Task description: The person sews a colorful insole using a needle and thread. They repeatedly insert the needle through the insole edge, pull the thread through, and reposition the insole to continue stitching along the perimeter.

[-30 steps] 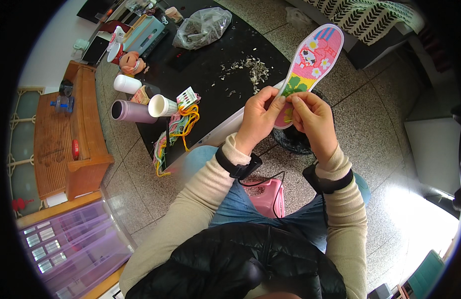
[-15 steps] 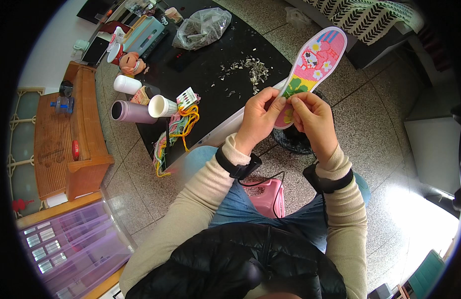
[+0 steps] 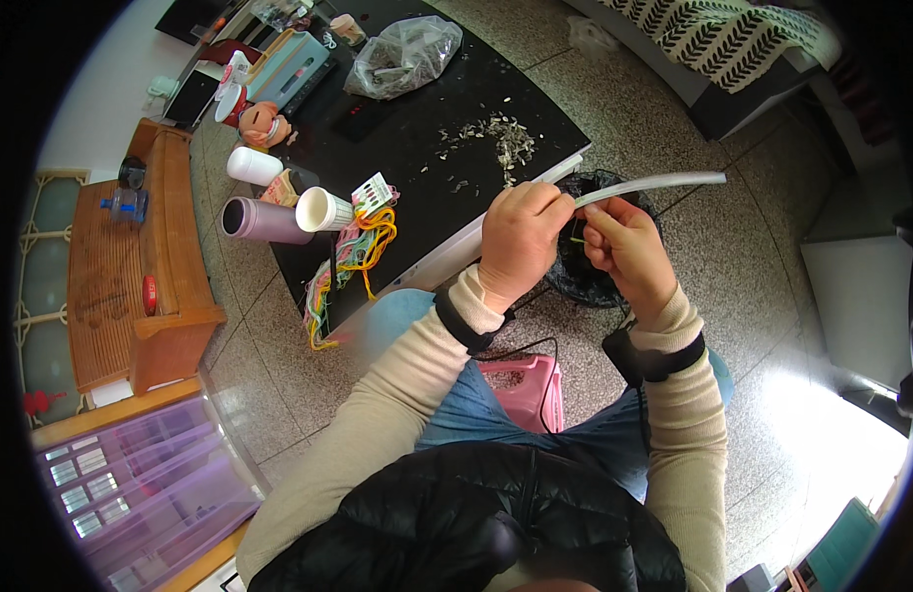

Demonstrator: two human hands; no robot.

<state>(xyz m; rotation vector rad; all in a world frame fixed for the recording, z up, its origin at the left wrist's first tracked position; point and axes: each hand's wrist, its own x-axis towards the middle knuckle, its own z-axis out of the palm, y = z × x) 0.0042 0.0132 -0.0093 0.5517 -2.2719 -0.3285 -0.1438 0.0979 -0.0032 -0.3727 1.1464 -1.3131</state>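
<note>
An embroidered insole (image 3: 664,182) is turned edge-on, so only its thin pale side shows and its pattern is hidden. My left hand (image 3: 522,235) is closed on its near end, back of the hand upward. Close against the underside of that end, my right hand (image 3: 626,247) has its thumb and fingers pinched together; what they hold is too small to make out. A short yellow-green strand (image 3: 577,240) shows between the two hands. On the table to the left lies a bundle of coloured embroidery thread (image 3: 363,247) with a printed card (image 3: 374,191).
The black table (image 3: 417,178) carries a paper cup (image 3: 323,210), a mauve flask (image 3: 267,221), a white bottle (image 3: 253,165), scattered seed husks (image 3: 511,143) and a clear plastic bag (image 3: 405,57). Below my hands stands a black-lined bin (image 3: 585,281). A pink stool (image 3: 526,395) is between my legs.
The insole has tipped from showing its patterned face to edge-on, its far end swinging down and right. My left hand has rolled over with it; the right stays pinched beside it.
</note>
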